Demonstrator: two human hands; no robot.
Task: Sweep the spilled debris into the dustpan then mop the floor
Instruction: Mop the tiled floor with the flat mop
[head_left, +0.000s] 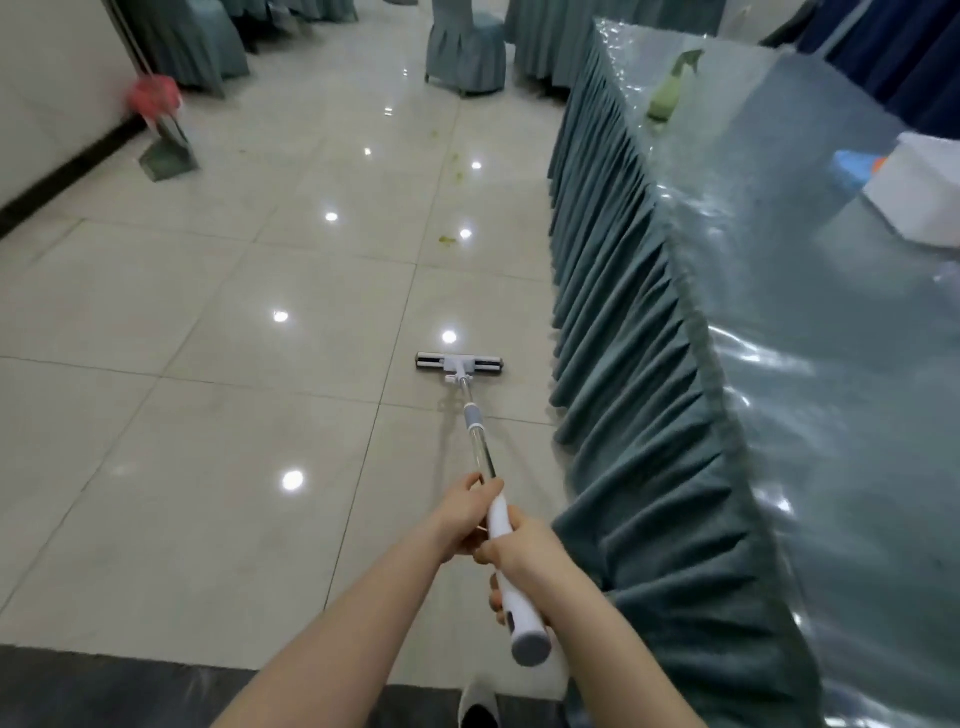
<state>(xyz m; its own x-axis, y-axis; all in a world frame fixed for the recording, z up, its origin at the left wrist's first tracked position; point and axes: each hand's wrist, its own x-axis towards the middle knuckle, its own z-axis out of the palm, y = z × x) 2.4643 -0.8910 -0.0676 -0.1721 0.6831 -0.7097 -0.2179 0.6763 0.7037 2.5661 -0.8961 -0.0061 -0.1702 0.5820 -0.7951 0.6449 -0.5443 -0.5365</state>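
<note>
Item: mop (480, 457), in use, both your hands on its handle. Your left hand (470, 512) wraps the white grip where it meets the metal shaft; your right hand (519, 545) wraps the grip just behind it, nearer your body, with the grey butt end projecting past it toward you. Long axis: the shaft runs almost straight away from you, leaning slightly left, down to the mop head (460, 362), which lies flat on the floor (208, 322) crosswise to the shaft and near the skirted worktop (779, 312) on your right. Target: yellowish-green stains (448, 239) lie further out, almost directly ahead of the head and a little along the same line, with more smears (457, 166) beyond. Judgement: a push along the shaft's own axis should reach them; your left hand, being forward, steers. Also listed: dustpan (169, 156) with red-headed broom (153, 96), parked by the wall at far left, well apart from the mop.
</note>
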